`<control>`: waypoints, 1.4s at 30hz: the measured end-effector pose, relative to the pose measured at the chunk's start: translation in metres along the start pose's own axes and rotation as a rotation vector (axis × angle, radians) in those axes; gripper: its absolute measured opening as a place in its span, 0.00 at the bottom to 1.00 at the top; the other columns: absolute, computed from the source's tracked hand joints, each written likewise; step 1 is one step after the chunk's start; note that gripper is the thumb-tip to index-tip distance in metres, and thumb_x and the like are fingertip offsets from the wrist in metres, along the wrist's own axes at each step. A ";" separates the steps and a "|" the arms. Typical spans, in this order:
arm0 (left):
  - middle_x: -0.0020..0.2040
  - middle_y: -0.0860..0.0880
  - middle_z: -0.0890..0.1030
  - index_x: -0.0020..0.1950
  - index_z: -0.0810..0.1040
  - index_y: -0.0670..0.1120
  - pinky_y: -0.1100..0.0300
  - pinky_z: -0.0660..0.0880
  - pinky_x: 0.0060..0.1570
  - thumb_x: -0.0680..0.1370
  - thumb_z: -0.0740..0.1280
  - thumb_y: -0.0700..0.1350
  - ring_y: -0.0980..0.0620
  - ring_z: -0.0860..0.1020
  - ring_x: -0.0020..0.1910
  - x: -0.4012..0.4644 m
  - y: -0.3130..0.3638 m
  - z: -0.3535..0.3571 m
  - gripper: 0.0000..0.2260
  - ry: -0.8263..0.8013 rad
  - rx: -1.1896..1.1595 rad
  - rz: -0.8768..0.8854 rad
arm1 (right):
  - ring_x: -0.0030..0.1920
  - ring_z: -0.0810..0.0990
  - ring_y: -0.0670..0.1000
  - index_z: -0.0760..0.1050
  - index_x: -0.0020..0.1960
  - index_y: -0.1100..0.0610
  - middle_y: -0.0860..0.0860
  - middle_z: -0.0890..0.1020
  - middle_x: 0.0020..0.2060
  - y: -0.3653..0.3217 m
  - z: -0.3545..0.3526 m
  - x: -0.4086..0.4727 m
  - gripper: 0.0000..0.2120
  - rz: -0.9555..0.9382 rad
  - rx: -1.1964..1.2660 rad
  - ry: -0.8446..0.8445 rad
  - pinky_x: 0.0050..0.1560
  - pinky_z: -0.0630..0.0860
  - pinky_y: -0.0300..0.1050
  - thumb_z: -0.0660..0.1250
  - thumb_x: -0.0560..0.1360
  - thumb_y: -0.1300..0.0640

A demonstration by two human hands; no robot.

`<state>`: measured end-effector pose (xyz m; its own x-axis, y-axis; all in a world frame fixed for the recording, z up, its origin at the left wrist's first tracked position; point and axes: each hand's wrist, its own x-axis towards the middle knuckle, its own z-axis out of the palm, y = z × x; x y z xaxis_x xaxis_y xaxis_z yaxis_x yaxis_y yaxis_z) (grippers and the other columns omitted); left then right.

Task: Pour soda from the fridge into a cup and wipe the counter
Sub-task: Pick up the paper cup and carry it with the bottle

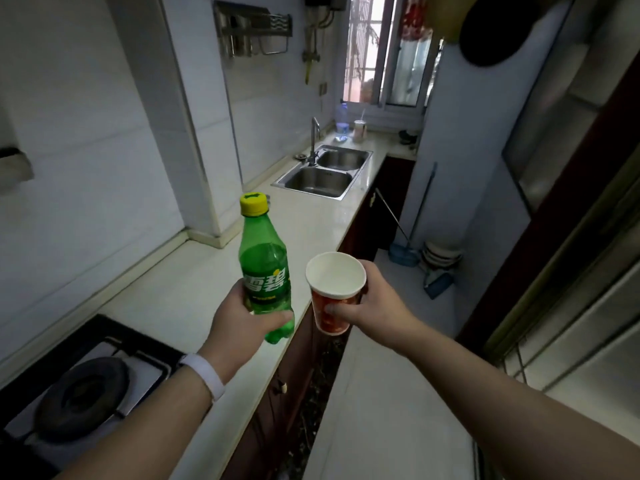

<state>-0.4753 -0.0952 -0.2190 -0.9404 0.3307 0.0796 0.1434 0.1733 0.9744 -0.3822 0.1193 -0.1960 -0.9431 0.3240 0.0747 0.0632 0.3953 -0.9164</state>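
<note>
A green soda bottle (pixel 265 268) with a yellow cap stands upright in the air above the counter's front edge. My left hand (pixel 242 322) grips its lower half. The cap is on. To its right, my right hand (pixel 367 303) holds a red paper cup (pixel 332 299) with a white inside, upright and empty, just past the counter's edge over the floor. The pale counter (pixel 194 289) runs from the stove toward the sink.
A gas stove (pixel 86 379) with a black burner sits at the near left. A double steel sink (pixel 323 173) with a tap lies farther along the counter. A tall white fridge (pixel 460 161) stands at the right, with a mop and dustpan (pixel 412 251) at its foot.
</note>
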 end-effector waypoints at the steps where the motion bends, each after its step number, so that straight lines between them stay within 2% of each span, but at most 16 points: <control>1: 0.46 0.55 0.85 0.53 0.78 0.54 0.61 0.76 0.42 0.59 0.81 0.46 0.58 0.82 0.44 0.015 -0.001 0.002 0.25 -0.010 -0.007 0.004 | 0.52 0.72 0.27 0.64 0.65 0.43 0.35 0.76 0.53 0.000 0.000 0.012 0.40 0.011 -0.006 0.006 0.47 0.70 0.30 0.77 0.56 0.41; 3: 0.45 0.57 0.84 0.52 0.78 0.55 0.64 0.76 0.40 0.60 0.81 0.44 0.60 0.82 0.43 0.046 -0.005 0.005 0.24 -0.027 -0.013 0.009 | 0.52 0.73 0.28 0.64 0.65 0.43 0.35 0.75 0.54 0.001 0.001 0.035 0.41 0.026 -0.023 0.020 0.48 0.71 0.32 0.77 0.56 0.41; 5: 0.44 0.60 0.84 0.50 0.78 0.58 0.70 0.75 0.35 0.61 0.81 0.42 0.62 0.81 0.42 0.074 -0.010 0.008 0.23 -0.044 -0.011 0.011 | 0.53 0.73 0.29 0.64 0.65 0.42 0.35 0.75 0.54 0.003 0.001 0.054 0.41 0.043 -0.038 0.043 0.48 0.72 0.32 0.77 0.56 0.40; 8: 0.44 0.63 0.83 0.48 0.77 0.62 0.74 0.73 0.31 0.59 0.80 0.47 0.64 0.81 0.41 0.110 -0.013 0.015 0.23 -0.080 -0.018 0.027 | 0.53 0.72 0.29 0.64 0.64 0.39 0.31 0.75 0.52 0.008 -0.004 0.074 0.40 0.058 -0.069 0.070 0.48 0.71 0.32 0.77 0.56 0.38; 11: 0.44 0.64 0.83 0.49 0.77 0.61 0.75 0.73 0.31 0.56 0.78 0.52 0.65 0.80 0.41 0.136 -0.010 0.026 0.24 -0.100 -0.030 0.039 | 0.55 0.73 0.33 0.63 0.64 0.39 0.34 0.75 0.54 0.014 -0.014 0.090 0.40 0.088 -0.065 0.087 0.52 0.71 0.36 0.77 0.57 0.40; 16: 0.46 0.64 0.82 0.51 0.76 0.60 0.73 0.74 0.33 0.58 0.79 0.52 0.64 0.81 0.43 0.164 -0.009 0.047 0.24 -0.153 0.000 0.058 | 0.56 0.74 0.36 0.63 0.65 0.40 0.36 0.74 0.56 0.019 -0.033 0.117 0.39 0.090 -0.090 0.108 0.56 0.73 0.43 0.78 0.59 0.44; 18: 0.46 0.65 0.82 0.51 0.76 0.61 0.72 0.74 0.34 0.57 0.78 0.53 0.65 0.81 0.43 0.173 -0.011 0.059 0.25 -0.160 -0.001 0.051 | 0.55 0.73 0.34 0.64 0.65 0.40 0.35 0.75 0.55 0.025 -0.041 0.128 0.39 0.082 -0.088 0.123 0.55 0.73 0.42 0.78 0.58 0.43; 22: 0.46 0.63 0.83 0.51 0.77 0.60 0.64 0.75 0.40 0.57 0.79 0.53 0.64 0.81 0.43 0.192 -0.011 0.083 0.25 -0.151 0.017 0.016 | 0.55 0.73 0.34 0.62 0.65 0.39 0.34 0.74 0.55 0.044 -0.061 0.150 0.38 0.084 -0.088 0.111 0.53 0.72 0.39 0.78 0.60 0.43; 27: 0.46 0.62 0.83 0.52 0.77 0.59 0.63 0.75 0.41 0.57 0.79 0.52 0.63 0.81 0.43 0.225 -0.008 0.120 0.25 -0.114 0.047 0.003 | 0.52 0.69 0.24 0.61 0.63 0.37 0.33 0.73 0.54 0.075 -0.092 0.192 0.37 0.064 -0.039 0.070 0.46 0.68 0.29 0.78 0.61 0.44; 32: 0.46 0.60 0.84 0.52 0.77 0.58 0.59 0.76 0.44 0.60 0.81 0.45 0.62 0.81 0.44 0.264 0.012 0.171 0.25 -0.072 0.100 -0.025 | 0.53 0.71 0.26 0.62 0.63 0.39 0.33 0.74 0.55 0.111 -0.138 0.235 0.36 0.069 0.028 0.008 0.48 0.70 0.31 0.79 0.62 0.47; 36: 0.48 0.56 0.84 0.55 0.78 0.56 0.56 0.78 0.46 0.60 0.81 0.44 0.57 0.82 0.46 0.297 0.035 0.207 0.26 -0.025 0.099 0.000 | 0.53 0.70 0.25 0.63 0.63 0.40 0.33 0.75 0.54 0.131 -0.176 0.268 0.36 0.038 0.052 -0.038 0.44 0.69 0.23 0.79 0.61 0.47; 39: 0.47 0.58 0.84 0.52 0.79 0.58 0.56 0.78 0.45 0.62 0.81 0.42 0.59 0.83 0.45 0.308 0.042 0.227 0.24 0.030 0.089 0.007 | 0.53 0.71 0.25 0.63 0.63 0.39 0.33 0.75 0.53 0.138 -0.195 0.289 0.37 0.014 0.061 -0.060 0.45 0.70 0.27 0.78 0.59 0.44; 42: 0.47 0.57 0.84 0.52 0.78 0.58 0.57 0.78 0.45 0.62 0.81 0.41 0.58 0.82 0.45 0.311 0.042 0.237 0.24 0.067 0.114 -0.004 | 0.53 0.70 0.25 0.62 0.63 0.39 0.33 0.75 0.53 0.143 -0.206 0.306 0.36 0.003 0.080 -0.109 0.47 0.69 0.28 0.78 0.61 0.47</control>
<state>-0.6886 0.2348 -0.2028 -0.9589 0.2680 0.0934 0.1702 0.2799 0.9448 -0.5945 0.4518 -0.2237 -0.9732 0.2278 0.0323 0.0443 0.3231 -0.9453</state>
